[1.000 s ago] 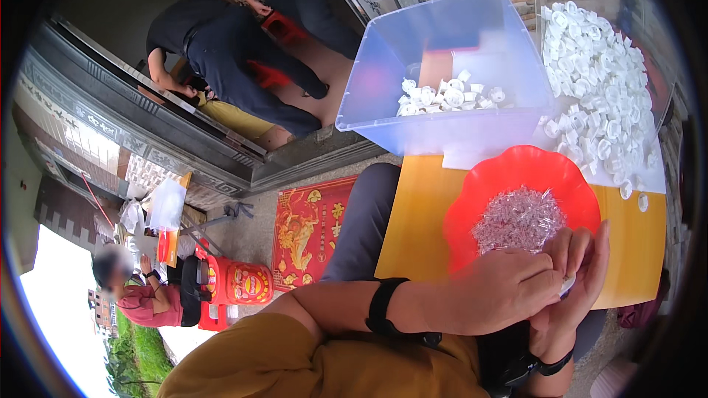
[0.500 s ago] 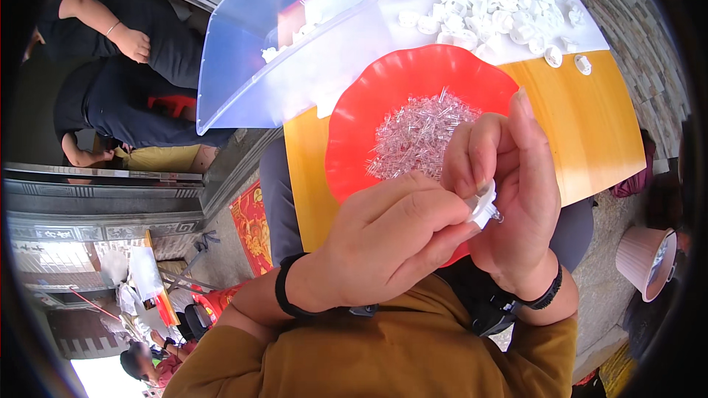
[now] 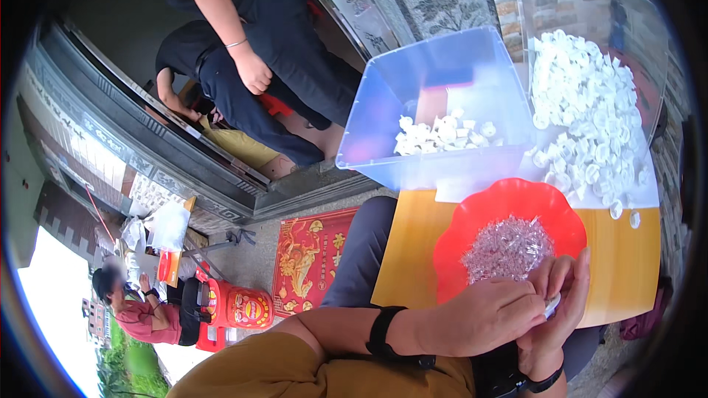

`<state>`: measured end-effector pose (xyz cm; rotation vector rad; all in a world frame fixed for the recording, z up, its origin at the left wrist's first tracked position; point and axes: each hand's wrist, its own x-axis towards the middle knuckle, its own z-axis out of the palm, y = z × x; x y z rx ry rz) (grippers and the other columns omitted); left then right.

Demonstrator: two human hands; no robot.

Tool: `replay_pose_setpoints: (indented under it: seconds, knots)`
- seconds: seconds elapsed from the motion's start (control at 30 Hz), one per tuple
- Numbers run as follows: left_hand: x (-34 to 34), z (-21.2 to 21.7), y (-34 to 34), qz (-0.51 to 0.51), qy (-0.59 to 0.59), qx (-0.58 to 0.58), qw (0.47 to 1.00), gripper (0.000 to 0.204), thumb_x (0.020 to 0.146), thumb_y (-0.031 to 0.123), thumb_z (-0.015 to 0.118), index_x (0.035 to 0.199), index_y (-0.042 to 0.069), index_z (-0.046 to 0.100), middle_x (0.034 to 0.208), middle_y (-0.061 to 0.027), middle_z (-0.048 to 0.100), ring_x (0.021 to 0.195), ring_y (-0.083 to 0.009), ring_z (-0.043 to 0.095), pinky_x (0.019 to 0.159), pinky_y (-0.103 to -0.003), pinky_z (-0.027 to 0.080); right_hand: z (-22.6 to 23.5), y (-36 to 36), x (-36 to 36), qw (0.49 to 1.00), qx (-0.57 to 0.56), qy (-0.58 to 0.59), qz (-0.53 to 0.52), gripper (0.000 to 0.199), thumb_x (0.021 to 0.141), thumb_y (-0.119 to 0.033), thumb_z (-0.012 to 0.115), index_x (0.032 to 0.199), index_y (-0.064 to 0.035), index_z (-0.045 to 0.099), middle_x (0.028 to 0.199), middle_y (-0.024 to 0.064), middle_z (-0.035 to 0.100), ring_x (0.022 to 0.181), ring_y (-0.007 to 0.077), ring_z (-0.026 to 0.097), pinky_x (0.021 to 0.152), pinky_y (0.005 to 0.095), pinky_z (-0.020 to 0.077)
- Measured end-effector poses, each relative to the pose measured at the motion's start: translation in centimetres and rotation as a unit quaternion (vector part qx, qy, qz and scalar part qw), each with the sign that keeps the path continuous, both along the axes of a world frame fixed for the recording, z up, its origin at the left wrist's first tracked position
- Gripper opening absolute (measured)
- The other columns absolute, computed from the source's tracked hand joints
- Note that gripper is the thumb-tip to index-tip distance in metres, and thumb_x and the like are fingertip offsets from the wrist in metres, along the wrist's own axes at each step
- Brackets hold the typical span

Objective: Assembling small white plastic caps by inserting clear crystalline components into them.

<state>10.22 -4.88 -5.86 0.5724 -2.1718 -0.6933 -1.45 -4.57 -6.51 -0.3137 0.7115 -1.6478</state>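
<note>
Small white part [image 3: 552, 304] pinched between left hand [image 3: 483, 317] and right hand [image 3: 554, 317], both clenched on it; red bowl [image 3: 472, 232] just above, clear bin [image 3: 442, 110] beyond

Both hands [image 3: 516, 317] pinch small white part [image 3: 552, 305] by red dish [image 3: 509, 210]

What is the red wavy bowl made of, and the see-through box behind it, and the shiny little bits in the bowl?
The red bowl looks like glossy moulded plastic: even colour, scalloped rim. The see-through box seems thin clear plastic, since the white pieces inside show through its wall. The shiny bits glint silvery, perhaps metal or clear plastic; they are too small to tell.
</note>
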Motion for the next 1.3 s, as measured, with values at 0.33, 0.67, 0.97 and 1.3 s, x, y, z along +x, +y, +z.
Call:
replay_pose_setpoints:
  seconds: [0.33, 0.67, 0.97, 1.3]
  knots:
    - [0.5, 0.7, 1.2, 0.024, 0.002, -0.025, 0.999, 0.012, 0.083, 0.009, 0.053, 0.08, 0.001, 0.046, 0.076, -0.0113, 0.047, 0.068, -0.0276, 0.052, 0.059, -0.036, 0.043, 0.7, 0.6, 1.5, 0.999, -0.024, -0.028, -0.021, 0.047, 0.096, -0.034, 0.035, 0.055, -0.0145, 0.024, 0.048, -0.0011, 0.024, 0.043, 0.0075, 0.022, 0.04, 0.0235, 0.0206]
    - [1.1, 0.3, 1.0, 0.022, -0.013, 0.013, 1.0, 0.011, 0.079, 0.006, 0.056, 0.081, 0.001, 0.047, 0.076, -0.0099, 0.045, 0.069, -0.0248, 0.052, 0.059, -0.034, 0.045, 0.7, 0.6, 1.9, 0.999, -0.032, 0.01, -0.001, 0.047, 0.096, -0.035, 0.034, 0.056, -0.0133, 0.024, 0.05, -0.0009, 0.024, 0.044, 0.0079, 0.022, 0.043, 0.0231, 0.0226]
    - [1.3, 1.2, 0.7, 0.009, -0.046, -0.016, 0.999, 0.011, 0.082, 0.009, 0.053, 0.084, 0.0, 0.047, 0.078, -0.0104, 0.045, 0.068, -0.0258, 0.05, 0.057, -0.035, 0.042, 1.4, 0.2, 0.4, 0.996, -0.002, -0.028, 0.087, 0.052, 0.094, -0.039, 0.038, 0.051, -0.0133, 0.026, 0.048, 0.0003, 0.027, 0.045, 0.0079, 0.027, 0.044, 0.023, 0.0241]
    - [1.1, 0.1, 0.4, 0.011, -0.064, -0.061, 0.996, 0.02, 0.078, 0.01, 0.051, 0.096, -0.001, 0.049, 0.08, -0.0092, 0.043, 0.072, -0.024, 0.049, 0.064, -0.035, 0.042, 0.3, -0.7, 0.4, 0.996, 0.022, -0.038, 0.081, 0.054, 0.094, -0.038, 0.038, 0.047, -0.0154, 0.025, 0.043, -0.0003, 0.025, 0.042, 0.0099, 0.027, 0.043, 0.0248, 0.0263]
